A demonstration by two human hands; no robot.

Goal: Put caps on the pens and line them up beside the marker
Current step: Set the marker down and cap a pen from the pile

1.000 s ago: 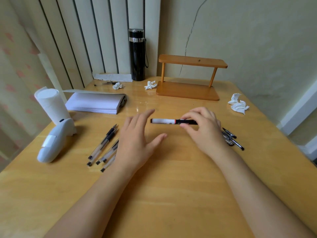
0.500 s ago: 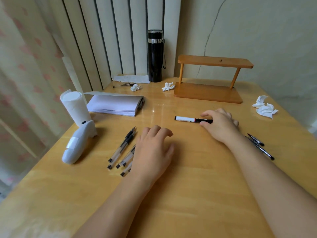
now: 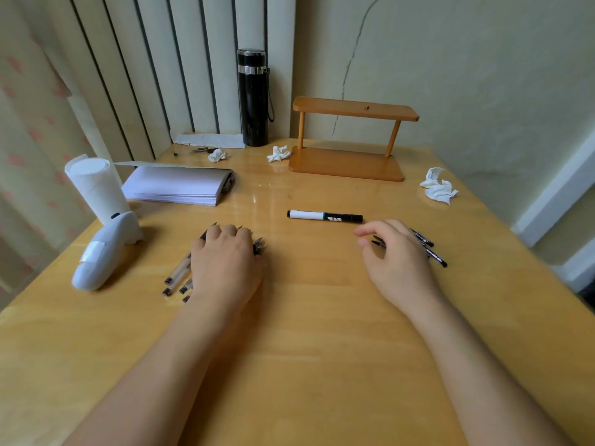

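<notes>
A black-and-white marker lies crosswise on the wooden table, apart from both hands. My left hand rests palm down on a bunch of clear uncapped pens, its fingers curled over them. The pens' ends stick out to its left and their dark tips poke out past its knuckles. My right hand sits just below the marker's black end, fingers loosely apart, over several black pen caps. It partly hides the caps and holds nothing that I can see.
At the back stand a wooden shelf and a black flask. A paper stack, a paper roll and a white device fill the left side. Crumpled tissues lie at the right.
My right hand let go of the marker, left it lying on the table, and drew back over the caps. My left hand moved left and curled onto the pens.
</notes>
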